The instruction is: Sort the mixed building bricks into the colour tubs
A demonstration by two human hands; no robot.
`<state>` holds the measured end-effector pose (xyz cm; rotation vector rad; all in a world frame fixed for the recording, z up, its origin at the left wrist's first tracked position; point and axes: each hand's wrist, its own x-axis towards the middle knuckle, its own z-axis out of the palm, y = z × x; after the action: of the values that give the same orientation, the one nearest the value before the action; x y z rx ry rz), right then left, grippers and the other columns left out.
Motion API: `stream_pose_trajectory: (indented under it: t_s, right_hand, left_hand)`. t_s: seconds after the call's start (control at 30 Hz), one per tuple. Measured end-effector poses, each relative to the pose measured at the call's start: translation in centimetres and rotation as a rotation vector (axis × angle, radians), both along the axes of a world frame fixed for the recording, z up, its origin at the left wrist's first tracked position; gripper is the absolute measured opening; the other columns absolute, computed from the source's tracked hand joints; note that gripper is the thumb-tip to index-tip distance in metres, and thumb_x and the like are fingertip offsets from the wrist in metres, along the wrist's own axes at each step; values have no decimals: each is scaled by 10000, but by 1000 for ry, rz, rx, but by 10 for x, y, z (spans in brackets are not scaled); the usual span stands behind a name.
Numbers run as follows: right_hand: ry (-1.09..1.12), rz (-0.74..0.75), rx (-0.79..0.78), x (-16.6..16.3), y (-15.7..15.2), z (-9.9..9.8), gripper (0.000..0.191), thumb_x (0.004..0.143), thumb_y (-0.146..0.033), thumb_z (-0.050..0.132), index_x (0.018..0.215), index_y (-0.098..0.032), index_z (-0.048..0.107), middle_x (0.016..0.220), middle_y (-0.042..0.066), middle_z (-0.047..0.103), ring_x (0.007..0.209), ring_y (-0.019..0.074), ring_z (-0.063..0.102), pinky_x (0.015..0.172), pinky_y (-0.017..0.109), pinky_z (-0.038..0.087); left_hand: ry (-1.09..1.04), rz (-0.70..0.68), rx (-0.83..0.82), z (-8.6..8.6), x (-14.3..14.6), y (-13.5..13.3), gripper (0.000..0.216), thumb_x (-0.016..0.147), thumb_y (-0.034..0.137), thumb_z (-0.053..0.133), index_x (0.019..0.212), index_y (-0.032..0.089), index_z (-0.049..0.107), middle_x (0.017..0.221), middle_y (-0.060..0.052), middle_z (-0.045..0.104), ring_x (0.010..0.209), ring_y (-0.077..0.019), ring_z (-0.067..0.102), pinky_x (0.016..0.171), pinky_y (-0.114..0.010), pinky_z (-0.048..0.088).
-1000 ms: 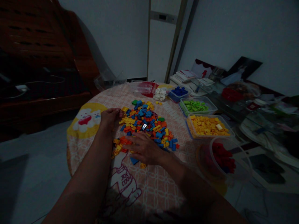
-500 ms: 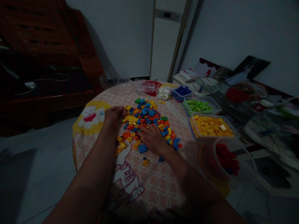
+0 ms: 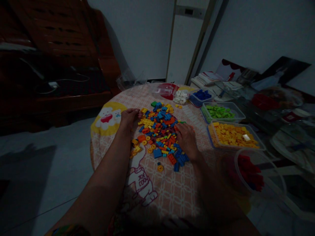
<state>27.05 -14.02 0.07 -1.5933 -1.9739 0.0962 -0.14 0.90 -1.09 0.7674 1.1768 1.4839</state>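
A heap of small toy bricks [image 3: 161, 129] in blue, orange, yellow, red and green lies on a round table with a pink patterned cloth [image 3: 157, 193]. My left hand [image 3: 129, 117] rests at the heap's left edge, fingers curled against the bricks. My right hand [image 3: 186, 137] lies palm down on the heap's right side, fingers pointing into the bricks. Whether either hand holds a brick is hidden in the dim light.
To the right stand clear tubs of sorted bricks: blue [image 3: 201, 95], green [image 3: 219, 112], yellow [image 3: 233, 135] and a round one with red [image 3: 249, 175]. White bricks [image 3: 180, 96] and a red-lidded box [image 3: 166, 89] sit at the back. Dark wooden furniture [image 3: 49, 65] stands to the left.
My right hand has moved from the near middle of the heap to its right side. The left hand has stayed at the left edge. The camera has turned left.
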Motion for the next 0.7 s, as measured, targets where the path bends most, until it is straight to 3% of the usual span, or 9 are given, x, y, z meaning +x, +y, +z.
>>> stream_pose_trajectory:
  t_s: [0.27,0.53,0.7]
  right_hand:
    - [5,161,66,-19,-5,-6,221,934,-177,571,981,-197,786,1352,133,676,1320,299,541,1180,557,369]
    - [17,273,38,-33,-10,-8,214,933,-158,582,977,-175,790,1326,160,687,1311,296,553,1173,563,383]
    - [35,400,-57,-28,-10,2,137,864,-122,662,858,-182,785,1368,146,675,1306,294,570,1152,535,414]
  left_hand:
    - [-7,4,3,-1,1,1,54,708,62,635,722,112,653,614,-48,657,502,-98,577,565,-216,508]
    - [-32,-4,-7,6,1,-5,63,738,53,638,722,110,660,590,-34,635,523,-99,583,567,-205,506]
    - [-81,9,-32,9,-3,-6,88,752,28,655,727,112,664,625,-33,641,566,-85,592,597,-183,527]
